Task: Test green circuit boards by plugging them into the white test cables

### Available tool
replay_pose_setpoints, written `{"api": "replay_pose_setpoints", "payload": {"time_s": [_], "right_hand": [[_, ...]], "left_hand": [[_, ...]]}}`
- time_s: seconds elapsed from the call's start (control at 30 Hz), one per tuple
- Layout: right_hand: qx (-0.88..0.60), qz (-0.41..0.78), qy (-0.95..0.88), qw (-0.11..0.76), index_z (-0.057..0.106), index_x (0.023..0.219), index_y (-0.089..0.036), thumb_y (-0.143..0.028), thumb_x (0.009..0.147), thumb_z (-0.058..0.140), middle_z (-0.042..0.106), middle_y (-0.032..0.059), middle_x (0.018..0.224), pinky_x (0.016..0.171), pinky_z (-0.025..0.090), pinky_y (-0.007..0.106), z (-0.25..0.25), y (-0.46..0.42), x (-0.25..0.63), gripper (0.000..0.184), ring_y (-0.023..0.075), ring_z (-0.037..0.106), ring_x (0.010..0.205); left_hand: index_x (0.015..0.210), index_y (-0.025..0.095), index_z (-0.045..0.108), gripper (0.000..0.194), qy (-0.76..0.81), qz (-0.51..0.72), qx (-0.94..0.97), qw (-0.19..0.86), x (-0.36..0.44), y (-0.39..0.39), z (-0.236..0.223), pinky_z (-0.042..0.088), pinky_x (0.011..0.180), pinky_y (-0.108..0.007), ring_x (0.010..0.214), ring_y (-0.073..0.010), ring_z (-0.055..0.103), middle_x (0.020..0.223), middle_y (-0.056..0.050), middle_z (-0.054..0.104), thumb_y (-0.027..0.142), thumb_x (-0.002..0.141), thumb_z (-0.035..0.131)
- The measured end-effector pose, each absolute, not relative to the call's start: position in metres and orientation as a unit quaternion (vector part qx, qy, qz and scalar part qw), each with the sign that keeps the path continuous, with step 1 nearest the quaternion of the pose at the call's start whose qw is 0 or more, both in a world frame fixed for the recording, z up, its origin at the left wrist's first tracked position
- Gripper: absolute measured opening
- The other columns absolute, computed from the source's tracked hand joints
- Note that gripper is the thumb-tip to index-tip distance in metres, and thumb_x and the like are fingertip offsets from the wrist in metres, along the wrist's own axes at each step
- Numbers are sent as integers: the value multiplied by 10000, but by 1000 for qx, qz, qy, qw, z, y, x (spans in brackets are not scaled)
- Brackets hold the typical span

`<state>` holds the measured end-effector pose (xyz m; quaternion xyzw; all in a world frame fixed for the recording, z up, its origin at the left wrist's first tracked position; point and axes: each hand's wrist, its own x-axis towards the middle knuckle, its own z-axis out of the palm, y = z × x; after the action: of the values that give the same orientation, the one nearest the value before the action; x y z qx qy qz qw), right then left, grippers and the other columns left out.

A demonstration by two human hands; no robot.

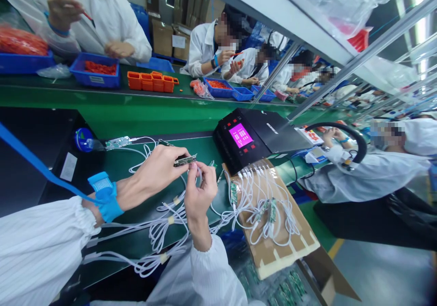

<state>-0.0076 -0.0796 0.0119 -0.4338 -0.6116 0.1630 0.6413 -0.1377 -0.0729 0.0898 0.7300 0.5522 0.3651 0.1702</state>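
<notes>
My left hand (160, 167), wearing a blue wrist strap (104, 196), is closed on a small circuit board (185, 160), gripped by its end between thumb and fingers. My right hand (200, 190) is pinched at the board's near right edge. A white cable seems to run between its fingers; its plug is hidden by the fingertips. Below the hands, bundles of white cables (160, 233) tied with yellowish tape lie on the green mat. Another circuit board (118, 143) with a white cable attached lies beyond my left hand.
A black tester (241, 135) with a lit pink screen stands ahead to the right. White cables lead from it to several boards (272, 210) on a cardboard sheet (290, 251). A black box (41, 155) is at left. Across the line, co-workers sit behind blue bins (95, 79).
</notes>
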Motion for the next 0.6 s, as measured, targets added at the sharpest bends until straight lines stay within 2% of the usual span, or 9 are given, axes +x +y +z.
{"api": "replay_pose_setpoints", "payload": {"time_s": [0.27, 0.5, 0.6], "right_hand": [[-444, 176, -592, 649, 693, 1009, -176, -253, 1033, 601, 608, 15, 860, 737, 533, 290, 7, -79, -11, 122, 126, 585, 770], [-435, 233, -577, 651, 704, 1033, -174, -282, 1036, 595, 651, 38, 924, 808, 564, 305, 3, -77, -11, 154, 147, 649, 870], [-431, 244, -567, 658, 713, 1019, -177, -306, 1024, 622, 668, 45, 944, 866, 573, 330, 5, -75, -6, 158, 160, 674, 914]], "left_hand": [[792, 162, 735, 140, 541, 359, 740, 178, -133, -77, 89, 401, 614, -232, 667, -127, 634, 761, 9, 737, 66, 868, 666], [767, 142, 715, 117, 565, 364, 720, 171, -130, -76, 86, 370, 590, -232, 620, -114, 577, 721, 4, 711, 49, 821, 671], [778, 145, 728, 92, 568, 380, 702, 197, -131, -73, 86, 340, 563, -233, 581, -98, 509, 663, 26, 674, 108, 838, 669]]}}
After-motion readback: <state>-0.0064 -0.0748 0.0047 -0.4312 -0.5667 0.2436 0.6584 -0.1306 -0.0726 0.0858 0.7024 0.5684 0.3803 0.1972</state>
